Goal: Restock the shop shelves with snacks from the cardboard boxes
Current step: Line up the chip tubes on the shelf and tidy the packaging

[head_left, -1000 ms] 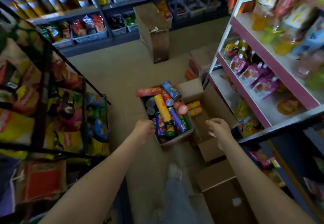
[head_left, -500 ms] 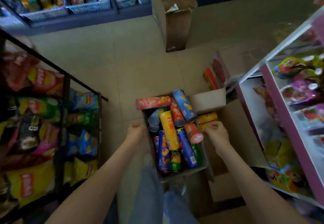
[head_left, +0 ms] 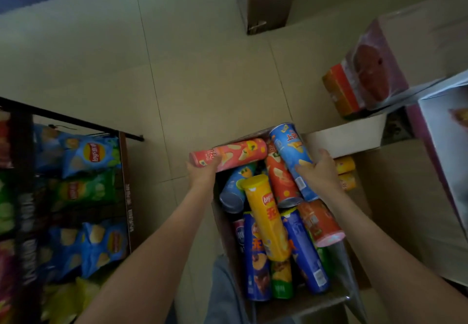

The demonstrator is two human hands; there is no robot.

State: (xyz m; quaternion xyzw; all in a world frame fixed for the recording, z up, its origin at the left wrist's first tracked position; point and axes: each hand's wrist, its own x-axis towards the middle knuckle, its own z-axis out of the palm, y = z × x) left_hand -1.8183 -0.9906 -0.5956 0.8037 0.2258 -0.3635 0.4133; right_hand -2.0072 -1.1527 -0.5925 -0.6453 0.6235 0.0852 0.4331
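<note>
Left hand grips the pink can lying across the far rim of the box; right hand grips the blue can; bare floor beyond

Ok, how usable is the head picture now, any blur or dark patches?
Head view: dim, no glare. Centre fairly sharp: left hand on the pink tube, right hand on the blue tube. Edges smear with motion blur, worst at the red pack and far-left crisp bags.

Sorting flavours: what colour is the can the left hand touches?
The can is pink with chip pictures; head view.
</note>
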